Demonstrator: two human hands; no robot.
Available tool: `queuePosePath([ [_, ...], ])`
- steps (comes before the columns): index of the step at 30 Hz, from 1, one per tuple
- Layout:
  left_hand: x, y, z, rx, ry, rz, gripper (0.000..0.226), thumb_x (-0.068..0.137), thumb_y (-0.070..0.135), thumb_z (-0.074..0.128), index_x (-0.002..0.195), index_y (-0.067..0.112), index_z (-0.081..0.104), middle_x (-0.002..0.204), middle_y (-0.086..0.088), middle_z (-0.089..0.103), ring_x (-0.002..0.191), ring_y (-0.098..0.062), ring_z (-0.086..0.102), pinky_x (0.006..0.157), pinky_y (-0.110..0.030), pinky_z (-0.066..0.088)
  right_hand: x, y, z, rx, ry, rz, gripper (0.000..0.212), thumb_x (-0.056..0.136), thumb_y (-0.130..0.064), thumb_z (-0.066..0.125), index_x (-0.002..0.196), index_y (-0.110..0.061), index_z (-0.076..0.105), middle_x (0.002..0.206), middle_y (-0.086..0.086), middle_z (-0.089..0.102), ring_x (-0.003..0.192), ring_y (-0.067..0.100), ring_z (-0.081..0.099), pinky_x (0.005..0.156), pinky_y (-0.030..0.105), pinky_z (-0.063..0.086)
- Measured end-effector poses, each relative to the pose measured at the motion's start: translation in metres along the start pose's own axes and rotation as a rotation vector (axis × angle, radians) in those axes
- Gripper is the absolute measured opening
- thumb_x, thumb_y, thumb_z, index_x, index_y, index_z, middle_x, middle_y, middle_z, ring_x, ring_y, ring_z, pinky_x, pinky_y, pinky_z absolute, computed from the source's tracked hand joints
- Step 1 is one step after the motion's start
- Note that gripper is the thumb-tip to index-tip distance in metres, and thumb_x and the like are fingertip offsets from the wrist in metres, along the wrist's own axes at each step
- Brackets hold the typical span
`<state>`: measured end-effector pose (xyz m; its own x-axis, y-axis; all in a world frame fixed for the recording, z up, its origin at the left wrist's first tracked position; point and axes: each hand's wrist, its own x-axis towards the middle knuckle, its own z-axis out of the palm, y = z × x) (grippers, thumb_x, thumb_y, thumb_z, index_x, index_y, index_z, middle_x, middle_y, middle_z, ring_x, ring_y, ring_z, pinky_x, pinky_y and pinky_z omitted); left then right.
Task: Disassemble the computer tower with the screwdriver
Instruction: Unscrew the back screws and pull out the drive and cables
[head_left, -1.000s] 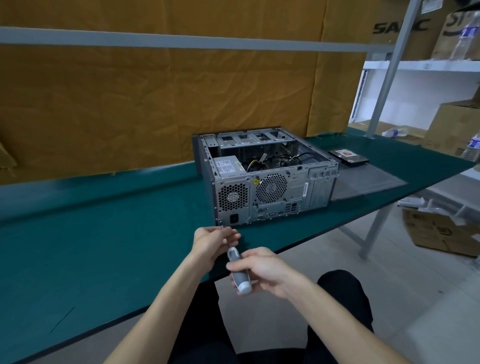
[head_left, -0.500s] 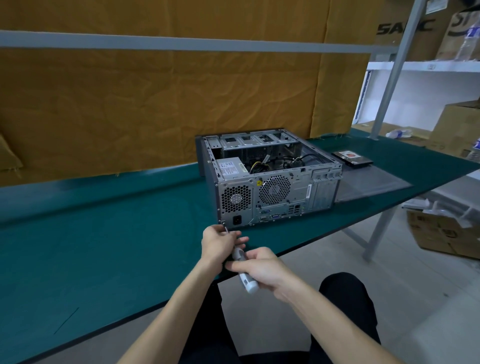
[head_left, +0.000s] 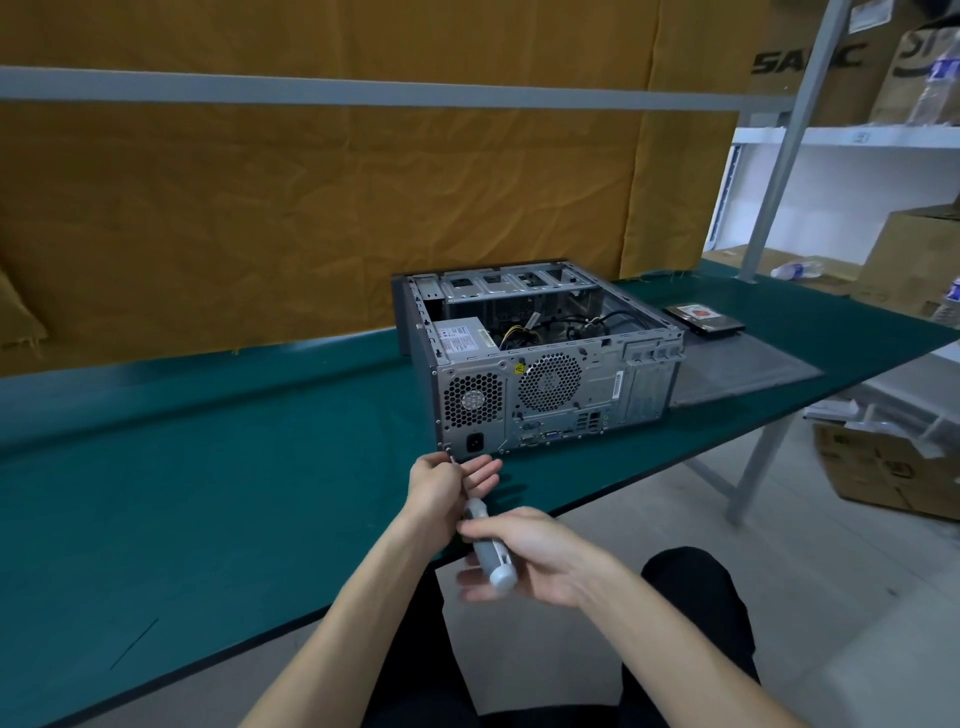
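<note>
Right hand (head_left: 540, 556) wraps screwdriver (head_left: 488, 545) handle; left hand (head_left: 441, 486) pinches the shaft, other fingers loose — tip at computer tower (head_left: 540, 374) lower-left rear corner.

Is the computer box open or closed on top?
Open. The computer tower lies on its side with no cover on top, so its cables and metal bays show inside.

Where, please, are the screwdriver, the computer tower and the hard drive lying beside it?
screwdriver (head_left: 491, 558): head view, on its grey handle.
computer tower (head_left: 550, 384): head view, on the rear panel's fan grille.
hard drive (head_left: 704, 318): head view, on its top face.
</note>
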<state>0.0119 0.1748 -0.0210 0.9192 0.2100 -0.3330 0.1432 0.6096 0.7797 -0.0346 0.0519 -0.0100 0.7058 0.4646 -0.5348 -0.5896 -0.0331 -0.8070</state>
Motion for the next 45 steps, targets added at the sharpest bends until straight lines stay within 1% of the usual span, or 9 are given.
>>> queuePosePath([
  [4,0.004,0.0,0.001,-0.029,0.005,-0.019,0.048,0.1,-0.011,0.018,0.147,0.0,0.02,0.122,-0.037,0.056,0.087,-0.037,0.071,0.069,-0.041,0.058,-0.009,0.0,-0.007,0.198,-0.229,0.053,0.041,0.103,-0.015,0.052,0.134,0.011,0.048,0.115,0.035,0.066,0.103,0.045,0.07,0.075,0.043,0.063],
  [9,0.005,0.002,-0.001,0.166,0.056,0.018,0.044,0.099,-0.014,0.041,0.141,-0.007,0.03,0.1,-0.027,0.068,0.079,-0.031,0.075,0.065,-0.034,0.063,-0.005,0.002,0.0,-0.268,0.11,-0.156,0.027,0.088,-0.012,0.078,0.104,0.001,0.061,0.075,0.012,0.07,0.058,0.02,0.067,0.049,0.029,0.054],
  [16,0.003,0.006,-0.009,0.081,-0.023,-0.028,0.045,0.099,-0.017,0.029,0.141,-0.003,0.026,0.117,-0.038,0.059,0.092,-0.041,0.07,0.076,-0.045,0.061,-0.008,-0.002,-0.012,0.11,-0.146,-0.03,0.033,0.1,-0.004,0.057,0.128,0.012,0.051,0.109,0.036,0.065,0.101,0.046,0.07,0.09,0.055,0.057],
  [19,0.004,0.006,-0.011,0.198,0.032,0.014,0.039,0.099,-0.012,0.043,0.136,-0.006,0.036,0.105,-0.028,0.069,0.085,-0.033,0.075,0.068,-0.038,0.063,-0.005,0.001,-0.002,-0.271,0.095,-0.141,0.028,0.085,-0.008,0.079,0.108,0.005,0.068,0.083,0.013,0.075,0.077,0.024,0.076,0.073,0.041,0.063],
  [22,0.004,0.006,-0.008,0.199,0.05,0.026,0.036,0.101,-0.012,0.041,0.136,-0.005,0.035,0.106,-0.029,0.068,0.082,-0.034,0.074,0.065,-0.035,0.064,-0.001,0.003,0.006,-0.31,0.146,-0.137,0.028,0.081,-0.016,0.085,0.099,-0.003,0.069,0.074,0.003,0.068,0.06,0.01,0.067,0.065,0.032,0.06],
  [27,0.005,0.007,-0.009,0.114,0.009,0.002,0.033,0.101,-0.013,0.032,0.134,-0.007,0.033,0.102,-0.031,0.065,0.09,-0.039,0.072,0.066,-0.038,0.063,-0.009,-0.005,-0.005,0.116,-0.127,-0.008,0.027,0.099,-0.007,0.059,0.121,0.007,0.053,0.103,0.032,0.067,0.092,0.043,0.073,0.077,0.052,0.061],
  [33,0.014,0.008,-0.007,0.228,0.088,0.023,0.02,0.1,-0.005,0.046,0.109,-0.02,0.056,0.1,-0.027,0.073,0.07,-0.027,0.075,0.053,-0.029,0.06,0.0,0.002,0.001,-0.322,0.262,-0.147,0.026,0.081,-0.018,0.084,0.094,-0.007,0.064,0.083,0.005,0.055,0.068,0.016,0.057,0.058,0.03,0.056],
  [39,0.016,0.006,-0.008,0.201,0.086,0.041,0.017,0.103,-0.006,0.042,0.117,-0.013,0.048,0.095,-0.027,0.07,0.076,-0.031,0.074,0.053,-0.029,0.06,-0.01,-0.003,-0.01,0.236,-0.155,0.058,0.034,0.102,-0.015,0.051,0.127,0.008,0.048,0.103,0.032,0.065,0.084,0.041,0.072,0.073,0.048,0.062],
  [45,0.026,0.002,-0.011,0.218,0.183,0.064,0.023,0.1,0.011,0.061,0.098,-0.012,0.061,0.085,-0.02,0.075,0.071,-0.027,0.076,0.051,-0.026,0.058,-0.002,0.0,0.005,-0.26,0.271,-0.165,0.025,0.079,-0.013,0.084,0.096,-0.004,0.069,0.078,0.008,0.063,0.063,0.019,0.06,0.055,0.03,0.054],
])
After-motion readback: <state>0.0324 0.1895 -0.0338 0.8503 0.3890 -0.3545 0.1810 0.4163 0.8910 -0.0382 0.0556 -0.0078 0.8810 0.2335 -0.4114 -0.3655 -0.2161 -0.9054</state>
